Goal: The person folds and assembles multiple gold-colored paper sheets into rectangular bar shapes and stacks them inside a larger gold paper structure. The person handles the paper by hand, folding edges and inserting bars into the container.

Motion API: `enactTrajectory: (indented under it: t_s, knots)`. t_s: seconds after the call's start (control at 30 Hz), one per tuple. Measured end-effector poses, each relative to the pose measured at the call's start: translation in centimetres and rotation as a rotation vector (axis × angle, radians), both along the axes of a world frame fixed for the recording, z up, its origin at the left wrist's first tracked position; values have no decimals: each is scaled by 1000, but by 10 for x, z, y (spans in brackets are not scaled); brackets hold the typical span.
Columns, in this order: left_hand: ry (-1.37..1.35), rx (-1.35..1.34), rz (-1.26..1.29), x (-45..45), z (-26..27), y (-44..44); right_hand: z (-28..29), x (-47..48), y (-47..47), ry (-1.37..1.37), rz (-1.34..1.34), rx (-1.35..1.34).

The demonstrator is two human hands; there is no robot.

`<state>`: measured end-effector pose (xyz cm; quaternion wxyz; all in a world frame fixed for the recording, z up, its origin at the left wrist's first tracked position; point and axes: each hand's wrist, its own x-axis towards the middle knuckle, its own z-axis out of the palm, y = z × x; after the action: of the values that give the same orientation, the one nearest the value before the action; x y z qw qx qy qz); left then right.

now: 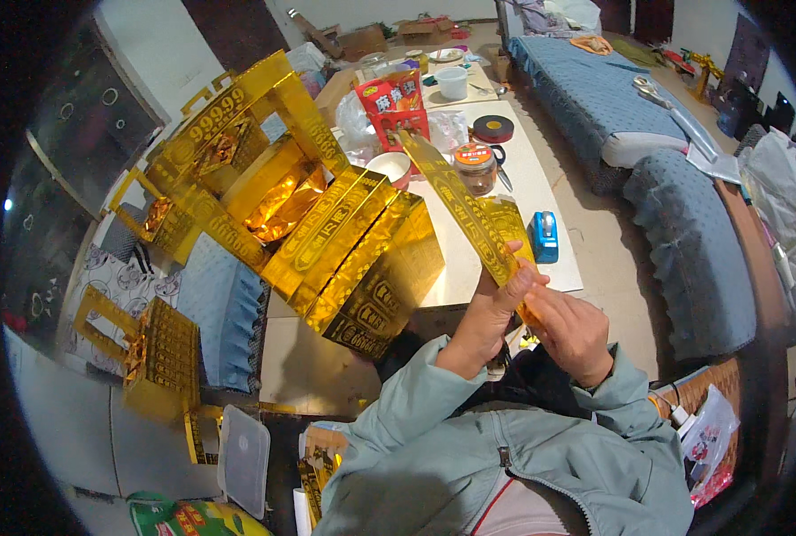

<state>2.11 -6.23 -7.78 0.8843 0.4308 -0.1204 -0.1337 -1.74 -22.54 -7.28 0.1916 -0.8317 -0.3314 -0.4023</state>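
Observation:
My left hand (488, 321) grips a long strip of gold foil card (461, 208) bearing printed characters, its far end pointing up and to the left. My right hand (572, 328) touches it from the right, fingers closed on the near end of the gold card. Behind the strip a second printed gold piece (508, 221) slants down to my fingers; whether both are one folded piece I cannot tell. Left of my hands stands a large gold card basket (364, 248) with a tall handle, holding crumpled gold foil (287, 204).
A blue tape dispenser (545, 238), a lidded jar (476, 167), scissors (503, 171), a black tape roll (493, 128) and a bowl (391, 167) stand on the white table (562, 258). More gold baskets (163, 355) are at left; a blue-covered sofa (572, 94) is at right.

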Motion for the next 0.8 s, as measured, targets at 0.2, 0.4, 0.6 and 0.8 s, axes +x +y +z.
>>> enactTrajectory:
  t_s: [0.2,0.4,0.6,0.8]
  knots:
    - [-42,109,162,-10,12,6,8,11,22,-45,-57,20]
    - [-61,-2,366,-1,51,31,3,4,39,-96,35,5]
    - [17,-40,471,4,52,61,-14,-12,39,-37,134,4]
    - [-124,190,689,-3,58,79,-15,-12,43,533,401,31]
